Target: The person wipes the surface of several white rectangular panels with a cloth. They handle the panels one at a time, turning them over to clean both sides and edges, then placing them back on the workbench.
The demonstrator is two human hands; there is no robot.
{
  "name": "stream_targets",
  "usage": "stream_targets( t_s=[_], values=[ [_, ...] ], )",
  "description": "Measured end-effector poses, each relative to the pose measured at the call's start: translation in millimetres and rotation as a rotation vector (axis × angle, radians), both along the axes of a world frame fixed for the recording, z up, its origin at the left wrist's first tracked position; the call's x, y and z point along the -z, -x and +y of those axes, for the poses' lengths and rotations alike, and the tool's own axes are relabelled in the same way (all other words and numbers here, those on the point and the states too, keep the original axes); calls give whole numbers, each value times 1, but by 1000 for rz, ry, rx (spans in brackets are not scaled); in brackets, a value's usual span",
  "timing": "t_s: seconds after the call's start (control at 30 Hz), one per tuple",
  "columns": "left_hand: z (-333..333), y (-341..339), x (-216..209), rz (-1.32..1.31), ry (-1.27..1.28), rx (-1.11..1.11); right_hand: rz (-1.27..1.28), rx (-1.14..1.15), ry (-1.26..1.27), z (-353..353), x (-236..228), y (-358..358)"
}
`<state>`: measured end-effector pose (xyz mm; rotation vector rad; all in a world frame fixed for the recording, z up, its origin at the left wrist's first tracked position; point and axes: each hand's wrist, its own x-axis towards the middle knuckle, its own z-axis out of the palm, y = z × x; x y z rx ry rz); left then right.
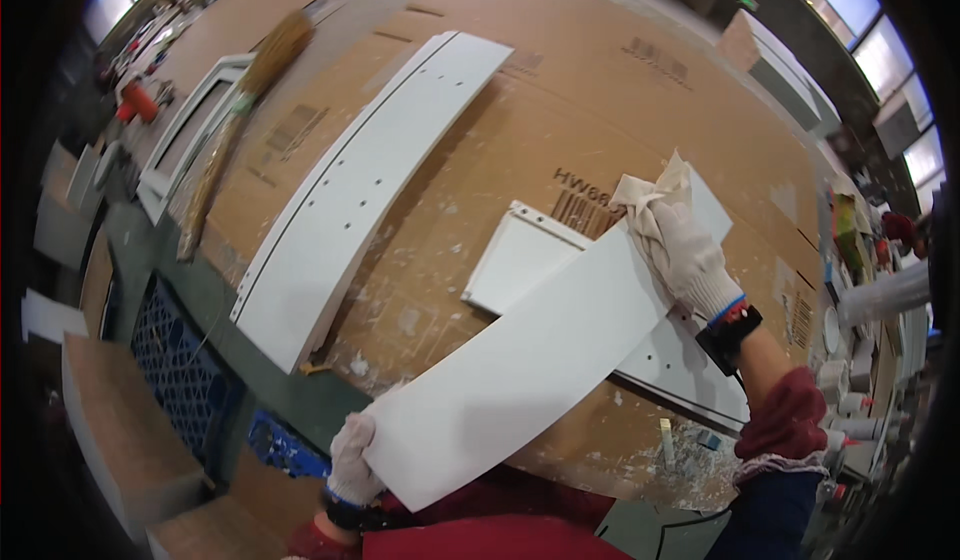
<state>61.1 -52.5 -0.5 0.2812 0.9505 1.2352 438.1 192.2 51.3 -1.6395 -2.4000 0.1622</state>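
Observation:
A long white panel [520,360] lies slanted across the cardboard-covered bench. My left hand [352,458], in a white glove, grips its near lower corner. At the panel's far end my right hand [690,252], also gloved, presses a crumpled beige cloth [652,192] onto the surface. Under this panel lies a second white panel [525,255] with a raised edge and small holes.
A longer white panel with drilled holes [360,190] lies to the left on the cardboard sheet [600,90]. A straw broom [235,110] and a white frame [180,135] lie at far left. A blue crate [180,370] stands below the bench. Bottles and cans [850,390] crowd the right.

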Motion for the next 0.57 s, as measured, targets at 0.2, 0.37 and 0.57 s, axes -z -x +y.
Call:
stream_targets(
  t_s=[0.2, 0.37, 0.57],
  values=[
    [3, -5, 14, -399, -62, 45, 35, -559, 161, -103, -12, 149],
    [-26, 12, 84, -85, -7, -188, 315, -867, 288, -201, 23, 246],
    [8, -6, 11, 276, -220, -257, 167, -909, 512, -170, -5, 241]
  ],
)
